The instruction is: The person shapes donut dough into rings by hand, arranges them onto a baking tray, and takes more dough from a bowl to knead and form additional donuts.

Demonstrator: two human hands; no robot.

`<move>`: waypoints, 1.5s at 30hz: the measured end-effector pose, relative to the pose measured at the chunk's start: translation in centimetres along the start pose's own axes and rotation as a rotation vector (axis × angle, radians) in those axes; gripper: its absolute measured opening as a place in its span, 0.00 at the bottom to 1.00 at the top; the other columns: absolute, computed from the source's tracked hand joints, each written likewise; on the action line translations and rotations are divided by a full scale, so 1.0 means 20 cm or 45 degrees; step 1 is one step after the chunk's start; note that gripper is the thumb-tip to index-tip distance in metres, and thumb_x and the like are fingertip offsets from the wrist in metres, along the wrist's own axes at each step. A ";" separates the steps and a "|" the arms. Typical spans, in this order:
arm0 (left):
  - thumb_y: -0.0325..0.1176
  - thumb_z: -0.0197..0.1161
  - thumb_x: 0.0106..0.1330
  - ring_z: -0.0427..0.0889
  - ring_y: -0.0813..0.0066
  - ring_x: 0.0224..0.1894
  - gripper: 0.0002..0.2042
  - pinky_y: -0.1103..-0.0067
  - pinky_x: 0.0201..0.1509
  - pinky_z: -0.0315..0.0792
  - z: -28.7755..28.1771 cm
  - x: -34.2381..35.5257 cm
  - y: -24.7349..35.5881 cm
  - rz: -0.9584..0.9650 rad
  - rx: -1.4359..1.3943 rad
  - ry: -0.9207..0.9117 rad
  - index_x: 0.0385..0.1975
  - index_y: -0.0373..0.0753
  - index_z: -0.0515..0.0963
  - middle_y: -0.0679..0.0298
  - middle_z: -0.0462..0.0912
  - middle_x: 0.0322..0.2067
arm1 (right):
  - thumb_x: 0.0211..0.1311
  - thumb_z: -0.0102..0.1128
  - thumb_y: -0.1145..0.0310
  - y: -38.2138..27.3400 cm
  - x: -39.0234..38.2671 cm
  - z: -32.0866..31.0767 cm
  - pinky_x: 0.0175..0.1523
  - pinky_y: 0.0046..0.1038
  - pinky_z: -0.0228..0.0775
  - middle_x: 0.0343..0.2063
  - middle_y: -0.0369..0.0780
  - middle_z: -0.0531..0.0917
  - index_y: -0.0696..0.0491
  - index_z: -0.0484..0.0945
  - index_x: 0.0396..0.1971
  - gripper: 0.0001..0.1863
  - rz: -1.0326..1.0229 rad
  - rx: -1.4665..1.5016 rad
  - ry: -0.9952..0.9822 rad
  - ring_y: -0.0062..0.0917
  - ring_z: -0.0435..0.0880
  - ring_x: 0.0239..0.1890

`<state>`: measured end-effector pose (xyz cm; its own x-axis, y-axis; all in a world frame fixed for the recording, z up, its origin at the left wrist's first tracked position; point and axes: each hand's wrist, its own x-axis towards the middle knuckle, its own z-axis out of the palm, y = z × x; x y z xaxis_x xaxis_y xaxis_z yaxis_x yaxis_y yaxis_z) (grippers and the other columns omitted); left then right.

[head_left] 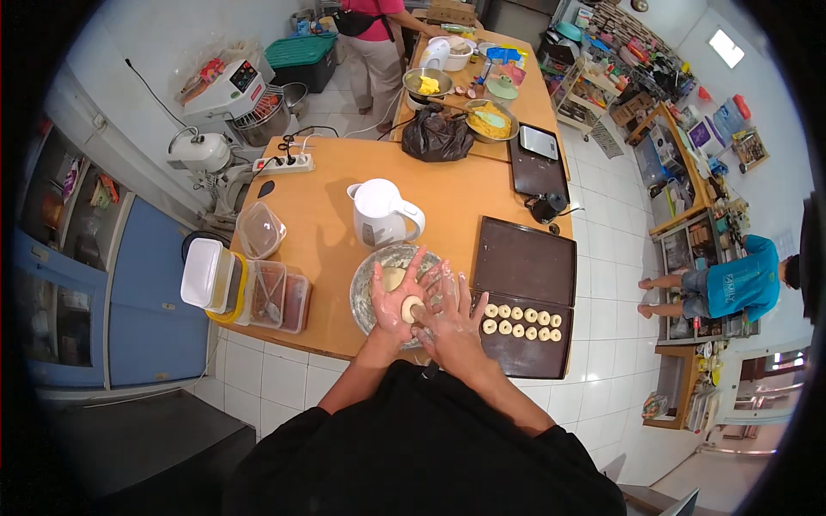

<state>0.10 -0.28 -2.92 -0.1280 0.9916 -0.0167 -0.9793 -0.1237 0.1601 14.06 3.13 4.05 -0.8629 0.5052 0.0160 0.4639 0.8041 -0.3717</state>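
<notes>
My left hand [397, 303] is turned palm up over a metal bowl [359, 303], its fingers stretched and dusted with flour. On that palm rests a small ring of pale dough [409, 307]. Over it, my right hand [451, 331] touches the dough with its thumb, its other fingers spread apart. A larger lump of dough [393, 279] shows in the floury bowl behind the left hand. To the right, two rows of small dough rings [517, 321] lie on the near part of a dark baking tray [533, 359].
A white electric kettle [379, 211] stands just beyond the bowl. Plastic containers [268, 292] sit at the table's left edge, near a power strip [284, 163]. Farther off are a black plastic bag [437, 136] and a bowl of yellow filling [490, 120]. Two other people are nearby.
</notes>
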 end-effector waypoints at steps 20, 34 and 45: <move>0.79 0.35 0.58 0.69 0.66 0.61 0.49 0.68 0.65 0.68 0.02 -0.01 -0.02 -0.005 0.057 0.084 0.75 0.53 0.47 0.55 0.61 0.67 | 0.52 0.71 0.62 0.02 0.01 -0.02 0.62 0.79 0.34 0.70 0.53 0.53 0.40 0.81 0.47 0.20 0.019 0.072 -0.066 0.60 0.41 0.73; 0.81 0.33 0.57 0.57 0.59 0.70 0.50 0.59 0.70 0.59 0.01 0.00 -0.04 -0.005 0.216 0.094 0.76 0.56 0.44 0.54 0.53 0.70 | 0.55 0.68 0.61 0.03 -0.04 0.04 0.59 0.81 0.33 0.72 0.56 0.46 0.38 0.81 0.52 0.21 0.071 0.025 0.027 0.64 0.38 0.73; 0.81 0.35 0.56 0.59 0.58 0.68 0.50 0.56 0.69 0.58 -0.01 0.01 -0.03 0.035 0.077 0.094 0.75 0.56 0.45 0.54 0.54 0.70 | 0.51 0.72 0.61 0.03 -0.02 -0.02 0.59 0.81 0.34 0.72 0.57 0.46 0.40 0.83 0.45 0.18 0.050 0.070 0.022 0.63 0.38 0.73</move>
<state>0.57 -0.11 -3.13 -0.1683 0.9822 -0.0839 -0.9642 -0.1464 0.2211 14.73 3.54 4.19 -0.8404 0.5418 0.0160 0.4854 0.7654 -0.4224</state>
